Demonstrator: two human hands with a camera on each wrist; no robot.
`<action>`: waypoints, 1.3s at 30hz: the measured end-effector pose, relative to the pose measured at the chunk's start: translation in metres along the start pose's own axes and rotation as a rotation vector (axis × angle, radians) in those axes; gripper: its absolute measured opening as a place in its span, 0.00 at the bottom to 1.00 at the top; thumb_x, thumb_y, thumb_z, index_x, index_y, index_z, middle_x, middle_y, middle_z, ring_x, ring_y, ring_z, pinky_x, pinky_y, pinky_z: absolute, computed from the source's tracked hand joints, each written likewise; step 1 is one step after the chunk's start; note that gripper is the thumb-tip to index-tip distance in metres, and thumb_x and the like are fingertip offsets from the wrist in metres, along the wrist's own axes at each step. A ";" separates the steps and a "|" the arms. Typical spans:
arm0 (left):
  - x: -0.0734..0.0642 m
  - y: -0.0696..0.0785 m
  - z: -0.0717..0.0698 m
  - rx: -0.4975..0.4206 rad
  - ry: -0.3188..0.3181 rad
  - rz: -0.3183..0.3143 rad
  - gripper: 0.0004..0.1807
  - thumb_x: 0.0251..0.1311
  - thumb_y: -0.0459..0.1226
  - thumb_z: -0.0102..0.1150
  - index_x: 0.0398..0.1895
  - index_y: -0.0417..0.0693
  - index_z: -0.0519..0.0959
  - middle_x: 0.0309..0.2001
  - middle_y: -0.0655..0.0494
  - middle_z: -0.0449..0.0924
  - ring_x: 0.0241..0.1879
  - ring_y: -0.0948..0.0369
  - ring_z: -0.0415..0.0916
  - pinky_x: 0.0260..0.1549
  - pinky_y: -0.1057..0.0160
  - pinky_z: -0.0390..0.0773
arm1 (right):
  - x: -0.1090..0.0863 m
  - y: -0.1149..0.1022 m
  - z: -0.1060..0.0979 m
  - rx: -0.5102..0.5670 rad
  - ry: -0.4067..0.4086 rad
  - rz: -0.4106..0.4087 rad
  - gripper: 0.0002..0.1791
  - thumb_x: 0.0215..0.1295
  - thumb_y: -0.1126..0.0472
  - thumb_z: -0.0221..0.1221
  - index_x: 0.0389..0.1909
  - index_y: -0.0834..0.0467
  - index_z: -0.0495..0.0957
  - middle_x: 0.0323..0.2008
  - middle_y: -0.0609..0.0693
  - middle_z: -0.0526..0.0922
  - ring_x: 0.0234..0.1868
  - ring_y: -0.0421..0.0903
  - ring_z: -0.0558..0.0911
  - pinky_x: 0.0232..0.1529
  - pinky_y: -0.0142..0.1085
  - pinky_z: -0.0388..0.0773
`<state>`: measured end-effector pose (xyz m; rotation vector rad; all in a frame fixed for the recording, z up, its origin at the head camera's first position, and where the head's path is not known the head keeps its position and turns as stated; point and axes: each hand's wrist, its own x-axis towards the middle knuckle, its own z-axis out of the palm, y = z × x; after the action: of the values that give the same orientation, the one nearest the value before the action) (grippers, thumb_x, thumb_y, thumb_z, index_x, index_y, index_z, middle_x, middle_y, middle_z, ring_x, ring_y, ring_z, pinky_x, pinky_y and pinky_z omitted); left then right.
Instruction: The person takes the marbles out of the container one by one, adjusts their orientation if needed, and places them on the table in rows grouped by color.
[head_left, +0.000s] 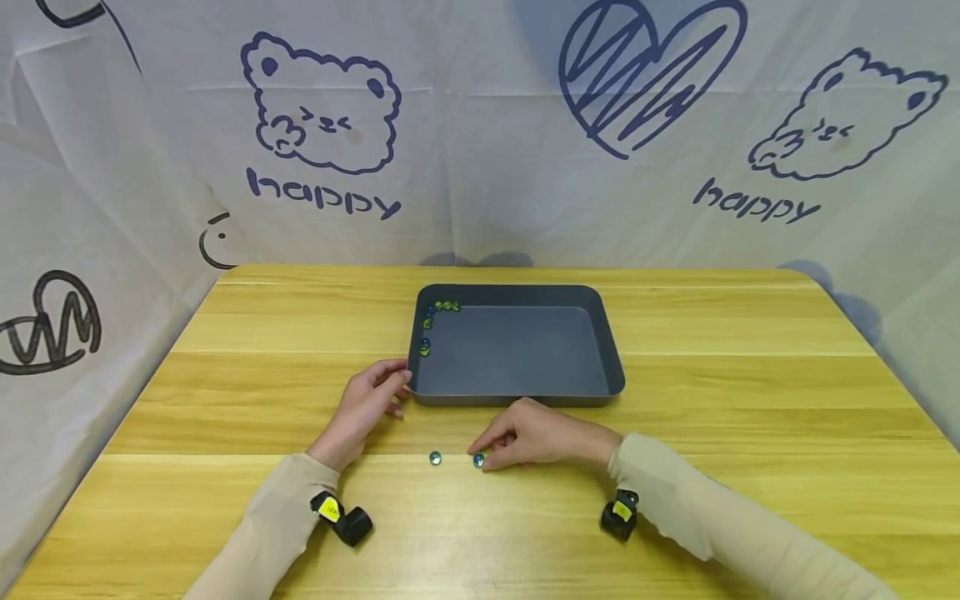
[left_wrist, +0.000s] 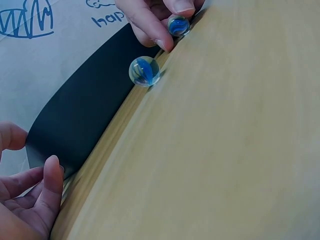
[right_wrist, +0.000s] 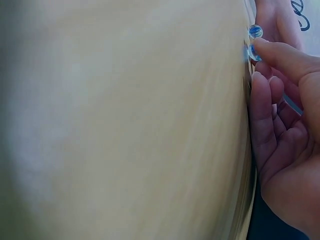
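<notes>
Head view, marble [head_left: 478,460], between right hand's [head_left: 536,435] fingertips [head_left: 492,461]

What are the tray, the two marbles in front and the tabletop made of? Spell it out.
Tray: probably coated metal, matte; thin, dark, smooth walls, though plastic is possible. Two marbles: apparently glass, glossy; clear with blue swirls inside. Tabletop: wood or wood-look laminate, slight sheen; streaked yellow grain.

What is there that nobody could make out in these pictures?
Head view: the patterns inside the green and blue glass marbles in the dark grey rectangular tray; too small.
Left wrist view: the tray's inside, hidden by its outer wall.
Left wrist view: part of the bare right hand, cut off by the top edge.
Right wrist view: part of the bare left hand, hidden behind the right hand.
</notes>
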<state>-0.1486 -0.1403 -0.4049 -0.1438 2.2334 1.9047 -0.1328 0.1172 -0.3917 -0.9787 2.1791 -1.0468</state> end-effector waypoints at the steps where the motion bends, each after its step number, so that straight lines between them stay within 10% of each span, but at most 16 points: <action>1: 0.000 0.000 0.000 0.001 0.001 -0.001 0.22 0.71 0.38 0.49 0.63 0.35 0.69 0.50 0.41 0.75 0.40 0.58 0.73 0.28 0.68 0.77 | 0.000 0.000 0.000 0.001 0.000 0.005 0.12 0.61 0.62 0.66 0.46 0.56 0.86 0.20 0.39 0.80 0.14 0.34 0.69 0.19 0.26 0.69; 39: -0.002 -0.001 -0.001 -0.001 0.001 0.023 0.23 0.70 0.39 0.50 0.63 0.34 0.69 0.48 0.41 0.76 0.39 0.57 0.74 0.29 0.67 0.78 | -0.005 0.002 -0.006 0.109 -0.027 0.066 0.20 0.63 0.57 0.65 0.56 0.56 0.80 0.21 0.47 0.79 0.15 0.41 0.70 0.23 0.29 0.71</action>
<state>-0.1464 -0.1412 -0.4050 -0.1194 2.2441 1.9180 -0.1349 0.1250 -0.3893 -0.8610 2.0944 -1.1022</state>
